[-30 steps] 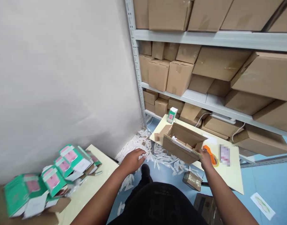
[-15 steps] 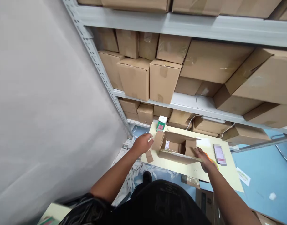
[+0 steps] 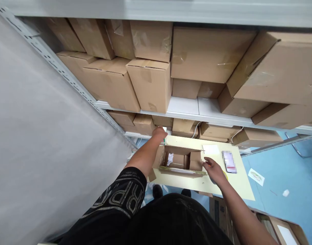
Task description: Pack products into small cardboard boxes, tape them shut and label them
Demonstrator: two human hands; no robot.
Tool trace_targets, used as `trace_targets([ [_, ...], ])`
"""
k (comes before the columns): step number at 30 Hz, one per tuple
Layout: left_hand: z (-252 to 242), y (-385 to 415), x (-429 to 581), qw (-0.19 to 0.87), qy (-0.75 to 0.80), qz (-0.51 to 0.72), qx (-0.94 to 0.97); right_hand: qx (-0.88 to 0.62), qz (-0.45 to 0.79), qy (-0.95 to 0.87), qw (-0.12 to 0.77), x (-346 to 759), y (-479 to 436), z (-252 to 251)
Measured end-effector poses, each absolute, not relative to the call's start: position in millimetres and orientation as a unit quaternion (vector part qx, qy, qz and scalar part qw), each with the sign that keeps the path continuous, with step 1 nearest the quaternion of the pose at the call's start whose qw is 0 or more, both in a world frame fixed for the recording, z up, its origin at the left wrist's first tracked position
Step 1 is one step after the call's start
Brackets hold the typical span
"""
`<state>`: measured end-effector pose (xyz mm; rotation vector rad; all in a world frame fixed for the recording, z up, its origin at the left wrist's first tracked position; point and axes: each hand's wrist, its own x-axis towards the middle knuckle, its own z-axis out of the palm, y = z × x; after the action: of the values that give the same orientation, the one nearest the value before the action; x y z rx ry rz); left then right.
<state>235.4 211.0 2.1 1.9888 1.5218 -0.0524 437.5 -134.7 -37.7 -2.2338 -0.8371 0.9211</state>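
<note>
An open cardboard box (image 3: pixel 180 160) lies on a pale yellow table (image 3: pixel 222 185), with smaller brown boxes and crumpled white paper inside. My left hand (image 3: pixel 160 132) reaches past the box's far left corner and closes over a small green and white carton (image 3: pixel 165 130), most of it hidden by the hand. My right hand (image 3: pixel 212 168) hovers at the box's right end, fingers loosely spread, holding nothing. A white slip of paper (image 3: pixel 210 149) lies just beyond the box.
A metal shelving rack (image 3: pixel 186 107) packed with taped cardboard boxes rises right behind the table. A white wall stands at the left. A phone (image 3: pixel 229 161) lies on the table to the right. Another cardboard box (image 3: pixel 278 228) sits on the blue floor at lower right.
The view swung right, toward the shelves, and the stack of green cartons left view. My left hand went from the floor side to the small carton. My right hand let go of the box edge.
</note>
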Motion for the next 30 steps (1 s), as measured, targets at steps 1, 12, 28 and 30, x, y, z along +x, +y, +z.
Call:
trace_targets([
  [1,0.6,212.4,233.6,0.303,0.589,-0.023,0.749,-0.832,0.352,-0.320,0.286,439.4,-134.4,-38.4],
  [12,55.5,183.6,102.4,0.377,0.611,0.319,0.619,-0.798,0.406,-0.349,0.276,445.4,-126.6,-48.5],
  [28,19.2,62.8,126.1,0.731,0.470,0.170,0.464,-0.778,0.448,-0.348,0.271,418.0,-131.8,-72.9],
  [30,16.1,73.8,125.4,0.708,0.484,0.162,0.489,-0.778,0.444,-0.360,0.262,419.0,-131.4,-74.2],
])
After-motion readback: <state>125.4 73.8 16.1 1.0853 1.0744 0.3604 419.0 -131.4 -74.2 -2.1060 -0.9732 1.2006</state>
